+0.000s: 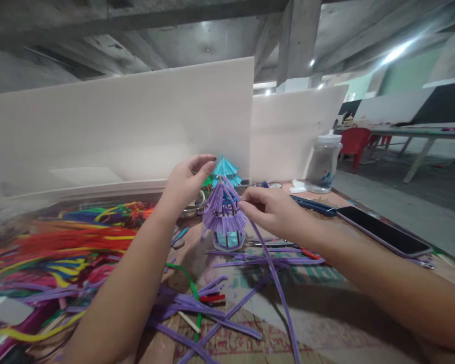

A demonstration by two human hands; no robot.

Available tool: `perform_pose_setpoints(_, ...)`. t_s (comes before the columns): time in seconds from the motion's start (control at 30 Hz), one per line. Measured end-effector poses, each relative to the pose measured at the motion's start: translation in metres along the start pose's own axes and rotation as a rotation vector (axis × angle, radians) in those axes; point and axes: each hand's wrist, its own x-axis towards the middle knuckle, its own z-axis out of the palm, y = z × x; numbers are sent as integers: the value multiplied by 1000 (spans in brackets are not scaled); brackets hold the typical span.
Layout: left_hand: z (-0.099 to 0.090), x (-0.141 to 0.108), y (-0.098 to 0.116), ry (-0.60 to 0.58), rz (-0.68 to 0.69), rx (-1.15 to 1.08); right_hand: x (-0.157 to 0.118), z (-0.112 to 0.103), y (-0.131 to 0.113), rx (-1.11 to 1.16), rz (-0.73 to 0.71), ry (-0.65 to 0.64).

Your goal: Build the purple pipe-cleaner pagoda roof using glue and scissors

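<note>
The little purple tower (pixel 224 222) stood upright on the table (pixel 195 253), between the person's two hands and just in front of a blue tower (pixel 226 166). The right hand (pixel 267 205) had thumb and forefinger pinched on a long purple strip (pixel 271 268), close by the tower's roof; from there the strip trailed down across the table toward the near edge. The left hand (pixel 191 177) was raised beside the roof's peak, fingers bent, thumb and forefinger a little apart at the tips; I couldn't tell whether it touched anything.

To my eye the tower would have weighed next to nothing, so a careless tug on that strip could have tipped or dragged it. The fuzzy roof looked soft and grippy rather than slippery, but its fringes would likely have bent or splayed under a hard squeeze. The thin dark posts seemed the fragile part, poor things to pinch. I'd have steadied it low, by the rim of its flat base, with fingertips only. The strip looked bendy and light, best held near the roof, where its loose length would sway least. More loose purple strips (pixel 197 306) lay in front.
</note>
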Motion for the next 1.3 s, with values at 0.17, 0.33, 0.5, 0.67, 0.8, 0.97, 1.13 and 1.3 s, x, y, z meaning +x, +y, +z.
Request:
perform_pose_setpoints(0.17,4,4,-15,-168,-36,111,-1,8,4,-157,40,-11)
perform_pose_setpoints(0.33,15,3,-18,-122,-69,81,-1,15,11,-295,4,9)
perform_pose_setpoints(0.5,17,2,-16,-94,-55,92,1,19,16,-414,-21,16)
perform_pose_setpoints(0.67,17,2,-15,-94,8,154,2,21,15,-525,8,-27)
perform_pose_setpoints(0.8,18,1,-13,-98,33,179,1,25,15,-600,-19,-37)
perform_pose_setpoints(0.97,16,1,-13,-101,33,190,1,28,17,-632,-43,-31)
perform_pose_setpoints(1.13,15,1,-12,-113,45,182,0,30,18,-606,-31,-30)
perform_pose_setpoints(1.3,15,0,-9,-116,48,198,1,29,17,-565,-15,-36)
